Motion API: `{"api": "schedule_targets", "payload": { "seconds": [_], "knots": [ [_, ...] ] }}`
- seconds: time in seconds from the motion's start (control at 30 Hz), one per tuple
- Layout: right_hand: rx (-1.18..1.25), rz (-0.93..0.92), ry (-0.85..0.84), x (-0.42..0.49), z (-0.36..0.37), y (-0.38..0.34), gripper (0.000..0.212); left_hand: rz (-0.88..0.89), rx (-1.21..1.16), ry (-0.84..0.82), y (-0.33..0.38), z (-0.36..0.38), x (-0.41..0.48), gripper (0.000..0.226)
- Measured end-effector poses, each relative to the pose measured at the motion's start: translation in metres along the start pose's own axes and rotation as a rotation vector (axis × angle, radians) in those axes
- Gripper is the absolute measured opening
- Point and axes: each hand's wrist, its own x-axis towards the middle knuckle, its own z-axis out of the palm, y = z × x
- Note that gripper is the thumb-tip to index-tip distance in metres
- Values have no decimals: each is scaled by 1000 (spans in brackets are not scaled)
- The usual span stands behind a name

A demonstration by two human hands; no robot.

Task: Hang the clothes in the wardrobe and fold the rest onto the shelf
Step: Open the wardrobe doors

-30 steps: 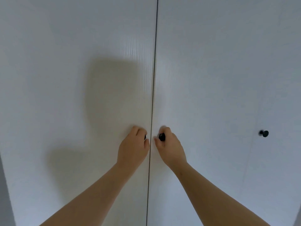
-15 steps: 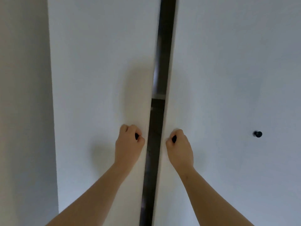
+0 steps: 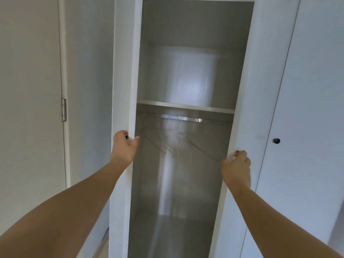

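A hinge [image 3: 64, 109] is seen far left, a black knob [image 3: 276, 140] right; between them the wardrobe [image 3: 186, 71] is opened; the left door [image 3: 122, 71] is gripped by the left hand [image 3: 123, 146], the right door [image 3: 249, 71] by the right hand [image 3: 235, 168]; a pale shelf [image 3: 186, 107] is set above a rail [image 3: 182, 119] hung with clear hangers [image 3: 167, 146].

Hangers [image 3: 174, 148] blurred, left knob [image 3: 126, 136] mostly hidden

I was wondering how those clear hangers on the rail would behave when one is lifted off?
The clear hangers look thin and see-through, probably plastic, so likely light yet fairly stiff. They hang bunched on the rail, so lifting one may snag or swing its neighbours. Their glossy surface hints they could be slippery.
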Motion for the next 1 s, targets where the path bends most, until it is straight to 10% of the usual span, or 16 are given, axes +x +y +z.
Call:
{"api": "schedule_targets", "payload": {
  "seconds": [0.4,1.0],
  "knots": [
    [-167,-134,-242,-66,50,-75,42,137,671,-25,17,-21,3,81],
    [9,-235,-525,-150,207,-193,41,-73,90,172,-122,-169,52,23]
  ]
}}
